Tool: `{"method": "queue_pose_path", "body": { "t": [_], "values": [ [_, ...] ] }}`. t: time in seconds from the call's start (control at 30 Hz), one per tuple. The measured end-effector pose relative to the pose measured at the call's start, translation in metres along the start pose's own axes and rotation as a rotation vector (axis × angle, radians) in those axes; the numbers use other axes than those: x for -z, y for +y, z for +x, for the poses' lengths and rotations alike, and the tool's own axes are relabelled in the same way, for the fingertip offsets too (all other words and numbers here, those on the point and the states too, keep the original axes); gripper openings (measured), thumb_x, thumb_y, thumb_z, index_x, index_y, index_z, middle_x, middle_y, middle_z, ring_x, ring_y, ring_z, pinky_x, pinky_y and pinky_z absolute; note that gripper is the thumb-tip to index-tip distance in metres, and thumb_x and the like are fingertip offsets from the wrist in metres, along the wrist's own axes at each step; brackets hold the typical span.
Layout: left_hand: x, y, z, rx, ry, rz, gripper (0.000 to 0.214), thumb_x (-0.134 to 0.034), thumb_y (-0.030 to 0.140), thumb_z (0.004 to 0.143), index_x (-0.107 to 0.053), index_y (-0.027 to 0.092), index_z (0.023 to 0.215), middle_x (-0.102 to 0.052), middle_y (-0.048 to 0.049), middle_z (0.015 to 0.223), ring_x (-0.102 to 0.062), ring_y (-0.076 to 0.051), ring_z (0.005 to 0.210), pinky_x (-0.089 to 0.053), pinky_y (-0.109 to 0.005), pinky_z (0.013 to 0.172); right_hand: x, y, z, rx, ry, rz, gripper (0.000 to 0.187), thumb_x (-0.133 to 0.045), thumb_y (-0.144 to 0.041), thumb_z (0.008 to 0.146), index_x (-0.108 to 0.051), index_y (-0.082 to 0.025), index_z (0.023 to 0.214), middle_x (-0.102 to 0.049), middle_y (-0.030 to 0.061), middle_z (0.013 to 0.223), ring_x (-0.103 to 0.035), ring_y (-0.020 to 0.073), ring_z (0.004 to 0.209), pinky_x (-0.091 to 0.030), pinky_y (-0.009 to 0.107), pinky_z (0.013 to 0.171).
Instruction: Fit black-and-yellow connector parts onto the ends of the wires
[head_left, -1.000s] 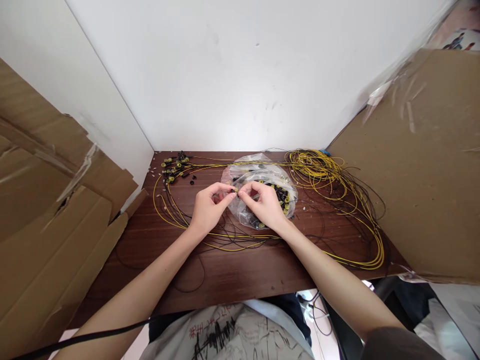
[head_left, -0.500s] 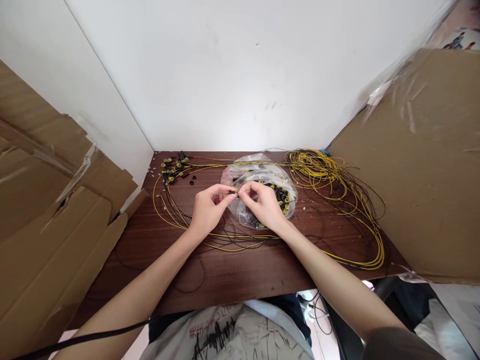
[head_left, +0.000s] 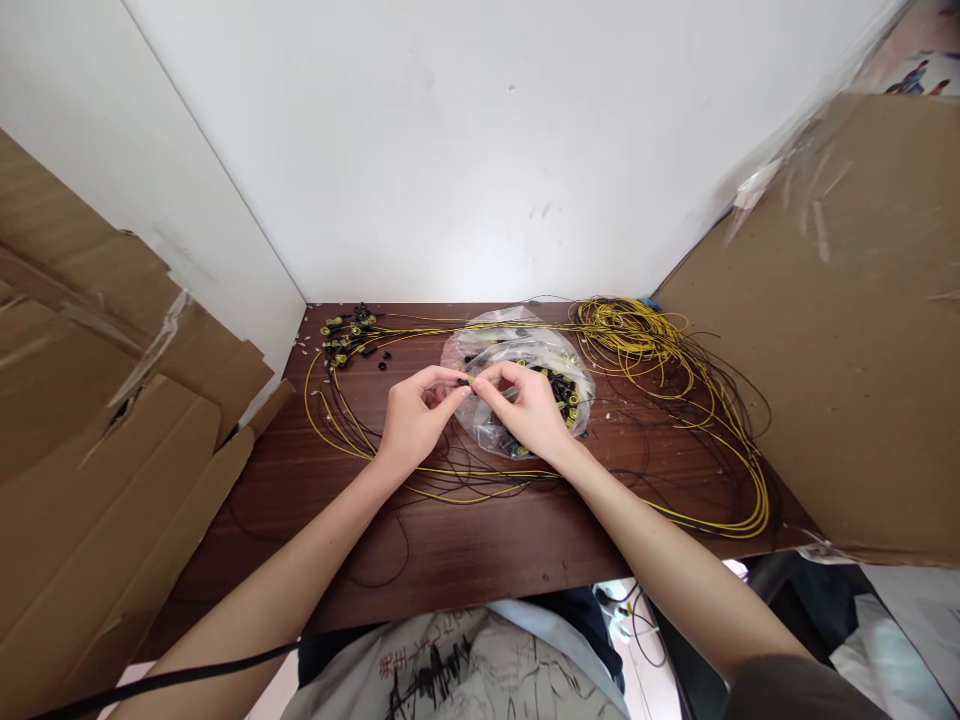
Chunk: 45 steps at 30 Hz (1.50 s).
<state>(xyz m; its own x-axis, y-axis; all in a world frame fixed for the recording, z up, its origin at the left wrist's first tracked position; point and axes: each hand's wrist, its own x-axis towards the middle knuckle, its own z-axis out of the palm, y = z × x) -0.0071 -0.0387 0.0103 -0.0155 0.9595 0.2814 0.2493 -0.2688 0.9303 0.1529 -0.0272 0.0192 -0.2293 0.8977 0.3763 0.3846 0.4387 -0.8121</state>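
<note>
My left hand (head_left: 422, 408) pinches a small black and yellow connector (head_left: 466, 381) between thumb and index finger. From the other side my right hand (head_left: 523, 402) closes its fingertips on the same piece, and the two hands nearly touch. Most of the connector is covered by the fingers. Behind and beneath the hands lies a clear plastic bag (head_left: 487, 430) with many black and yellow connectors (head_left: 564, 390) in it. Yellow and black wires (head_left: 465, 495) run across the table in front of the bag.
A tangled coil of yellow wire (head_left: 634, 335) lies at the back right. Wire ends with black and yellow connectors (head_left: 349, 335) cluster at the back left. Cardboard sheets (head_left: 127, 400) wall the left side, and another cardboard panel (head_left: 847, 320) the right, on the brown table (head_left: 480, 555).
The fingertips of my right hand have closed in slightly on the connector, towards my left hand. Both forearms stay almost where they were.
</note>
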Motion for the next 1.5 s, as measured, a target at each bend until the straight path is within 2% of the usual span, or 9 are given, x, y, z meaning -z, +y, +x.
{"method": "queue_pose_path", "body": {
  "t": [0.3,0.5,0.67,1.03,1.3,1.5],
  "values": [
    [0.000,0.001,-0.001,-0.007,-0.008,0.034,0.014,-0.067,0.025,0.074,-0.070,0.017,0.084,-0.051,0.0024,0.059,-0.041,-0.008,0.053,-0.032,-0.020,0.049,0.001,0.003,0.001,0.008,-0.010,0.042,0.009,-0.059,-0.022,0.081,-0.066,-0.016,0.080,-0.066,0.0016,0.074,-0.057,0.0125,0.067,-0.043,0.024,0.064],
    [-0.001,0.009,0.000,0.003,0.067,-0.106,0.005,-0.062,0.017,0.073,-0.059,0.016,0.076,-0.067,-0.0032,0.077,-0.053,-0.010,0.061,-0.042,-0.020,0.054,0.002,0.001,0.001,-0.009,-0.004,0.018,0.011,-0.057,-0.024,0.083,-0.065,-0.016,0.080,-0.066,0.0026,0.078,-0.056,0.0128,0.068,-0.043,0.024,0.062],
    [-0.001,0.010,0.000,0.040,0.047,-0.123,0.009,-0.063,0.019,0.072,-0.057,0.016,0.076,-0.064,-0.0008,0.067,-0.049,-0.008,0.051,-0.040,-0.020,0.049,0.001,0.002,0.001,0.009,-0.002,0.033,0.012,-0.056,-0.025,0.084,-0.064,-0.017,0.080,-0.066,0.0023,0.079,-0.057,0.0133,0.070,-0.044,0.025,0.065],
    [-0.001,-0.001,-0.001,0.004,0.011,-0.038,0.018,-0.070,0.030,0.070,-0.058,0.016,0.073,-0.053,0.0017,0.063,-0.046,-0.009,0.056,-0.039,-0.022,0.055,0.000,0.000,0.000,0.055,0.008,0.012,0.010,-0.058,-0.023,0.083,-0.065,-0.017,0.080,-0.066,0.0025,0.077,-0.057,0.0138,0.070,-0.044,0.026,0.065],
    [-0.002,0.001,0.000,0.029,0.015,-0.081,0.018,-0.071,0.029,0.069,-0.058,0.016,0.073,-0.053,0.0017,0.063,-0.046,-0.010,0.057,-0.037,-0.022,0.054,0.001,-0.001,-0.001,0.063,0.000,-0.007,0.009,-0.059,-0.022,0.083,-0.066,-0.017,0.081,-0.066,0.0024,0.077,-0.056,0.0137,0.069,-0.044,0.025,0.064],
    [-0.003,0.006,0.000,0.085,0.022,-0.128,0.019,-0.071,0.027,0.068,-0.057,0.015,0.070,-0.058,0.0011,0.066,-0.048,-0.009,0.058,-0.038,-0.021,0.056,0.001,-0.002,-0.001,0.073,-0.009,-0.006,0.008,-0.060,-0.020,0.082,-0.068,-0.017,0.082,-0.064,0.0016,0.074,-0.055,0.0129,0.067,-0.043,0.025,0.063]
  ]
}}
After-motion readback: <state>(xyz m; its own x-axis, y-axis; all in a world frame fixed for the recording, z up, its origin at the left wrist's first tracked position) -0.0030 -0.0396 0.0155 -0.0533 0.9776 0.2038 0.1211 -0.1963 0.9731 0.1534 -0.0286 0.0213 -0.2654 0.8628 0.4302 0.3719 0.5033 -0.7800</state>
